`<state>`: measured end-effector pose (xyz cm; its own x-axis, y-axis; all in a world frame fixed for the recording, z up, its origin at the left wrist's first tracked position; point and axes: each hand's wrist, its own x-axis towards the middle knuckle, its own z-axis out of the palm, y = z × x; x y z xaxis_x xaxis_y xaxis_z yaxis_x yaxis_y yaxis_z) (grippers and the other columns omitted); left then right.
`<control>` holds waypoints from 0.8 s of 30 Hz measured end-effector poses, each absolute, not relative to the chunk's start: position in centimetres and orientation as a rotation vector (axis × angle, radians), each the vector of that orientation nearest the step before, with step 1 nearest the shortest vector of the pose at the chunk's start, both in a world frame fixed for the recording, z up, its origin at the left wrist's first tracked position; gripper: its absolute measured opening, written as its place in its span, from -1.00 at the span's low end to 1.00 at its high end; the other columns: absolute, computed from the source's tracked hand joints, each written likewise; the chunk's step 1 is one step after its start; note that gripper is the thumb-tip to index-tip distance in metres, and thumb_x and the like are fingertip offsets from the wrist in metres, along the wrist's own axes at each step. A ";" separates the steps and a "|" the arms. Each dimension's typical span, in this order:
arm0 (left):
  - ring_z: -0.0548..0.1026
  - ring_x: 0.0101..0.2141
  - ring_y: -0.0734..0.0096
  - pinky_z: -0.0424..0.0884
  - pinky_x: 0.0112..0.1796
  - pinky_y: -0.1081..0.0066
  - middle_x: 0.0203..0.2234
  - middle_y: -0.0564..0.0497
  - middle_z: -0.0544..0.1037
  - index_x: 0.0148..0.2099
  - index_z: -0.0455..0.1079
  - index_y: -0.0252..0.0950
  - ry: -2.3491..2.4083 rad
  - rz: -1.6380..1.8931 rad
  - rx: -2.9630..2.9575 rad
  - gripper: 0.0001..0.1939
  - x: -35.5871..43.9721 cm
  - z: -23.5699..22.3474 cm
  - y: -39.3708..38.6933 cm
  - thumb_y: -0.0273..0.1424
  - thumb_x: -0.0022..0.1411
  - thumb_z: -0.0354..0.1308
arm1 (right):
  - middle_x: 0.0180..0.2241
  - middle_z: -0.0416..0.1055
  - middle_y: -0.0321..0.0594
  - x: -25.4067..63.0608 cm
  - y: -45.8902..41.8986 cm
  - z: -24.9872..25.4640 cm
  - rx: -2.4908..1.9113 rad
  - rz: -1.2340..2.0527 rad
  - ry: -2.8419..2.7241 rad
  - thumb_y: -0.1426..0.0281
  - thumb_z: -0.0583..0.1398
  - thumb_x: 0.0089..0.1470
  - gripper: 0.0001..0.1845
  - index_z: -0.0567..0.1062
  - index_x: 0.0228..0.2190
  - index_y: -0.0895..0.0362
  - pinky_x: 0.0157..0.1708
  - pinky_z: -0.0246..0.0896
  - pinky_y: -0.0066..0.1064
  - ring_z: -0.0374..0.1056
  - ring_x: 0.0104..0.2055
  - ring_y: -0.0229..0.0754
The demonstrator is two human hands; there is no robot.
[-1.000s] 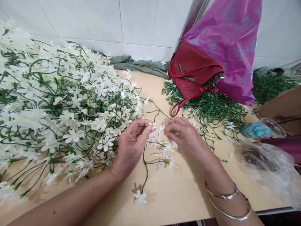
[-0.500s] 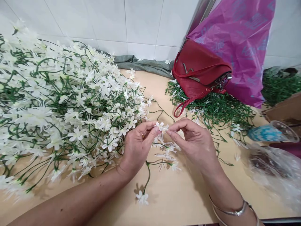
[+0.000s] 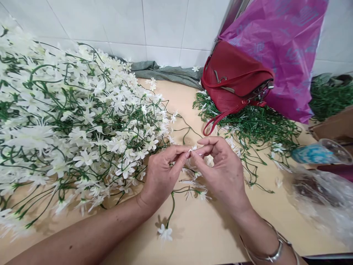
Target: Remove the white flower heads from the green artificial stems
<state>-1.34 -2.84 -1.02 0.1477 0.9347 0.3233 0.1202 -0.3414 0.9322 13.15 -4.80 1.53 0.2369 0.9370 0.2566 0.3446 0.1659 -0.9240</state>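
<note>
Between my fingertips is a small white artificial flower (image 3: 192, 148), mostly covered by the fingers. My left hand (image 3: 167, 171) pinches it from the left with thumb and forefinger. From the other side my right hand (image 3: 220, 165) closes thumb and forefinger on the same flower, and the tips of both hands meet. Under the hands lie loose white blossoms and a green stem (image 3: 171, 209) that ends in a white flower (image 3: 165, 232). A large heap of white artificial flowers (image 3: 85, 158) on green stems lies beside my left hand.
A red handbag (image 3: 239, 77) rests on a bundle of green stems (image 3: 253, 121), against a purple plastic bag (image 3: 292, 62). On the right are a plastic cup with blue contents (image 3: 314, 152) and a clear plastic bag (image 3: 322, 202). Grey cloth (image 3: 168, 73) runs along the tiled wall.
My right hand has moved slightly left, bringing its fingertips against those of my left hand. The white flower, plainly visible before, is now mostly hidden between them.
</note>
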 end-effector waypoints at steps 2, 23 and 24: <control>0.66 -0.25 0.39 0.58 -0.15 0.41 -0.25 0.03 0.72 -0.14 0.60 -0.23 1.023 1.295 1.655 -0.87 -1.4 -1.0 -2.8 -0.49 0.37 0.23 | -0.44 0.51 -0.35 13.4 -4.7 1.6 -1.343 0.751 -1.283 0.41 0.34 0.10 -0.71 0.49 -0.11 0.03 -0.18 0.34 -0.29 0.44 -0.33 -0.18; 0.66 -0.22 0.37 0.58 -0.12 0.40 -0.25 0.02 0.70 -0.11 0.55 -0.22 0.967 1.324 1.577 -0.92 -1.4 -1.2 -2.8 -0.43 0.39 0.24 | -0.48 0.48 -0.32 13.9 -4.1 1.9 -1.297 1.041 -1.149 0.32 0.39 0.04 -0.85 0.58 -0.34 0.10 -0.47 0.28 -0.46 0.33 -0.49 -0.29; 0.66 -0.24 0.38 0.57 -0.14 0.41 -0.26 0.03 0.70 -0.11 0.56 -0.21 0.984 1.317 1.624 -0.92 -1.5 -1.2 -2.8 -0.43 0.39 0.23 | -0.49 0.48 -0.32 13.9 -4.1 1.9 -1.300 1.025 -1.160 0.33 0.39 0.05 -0.86 0.59 -0.34 0.10 -0.47 0.29 -0.45 0.34 -0.49 -0.28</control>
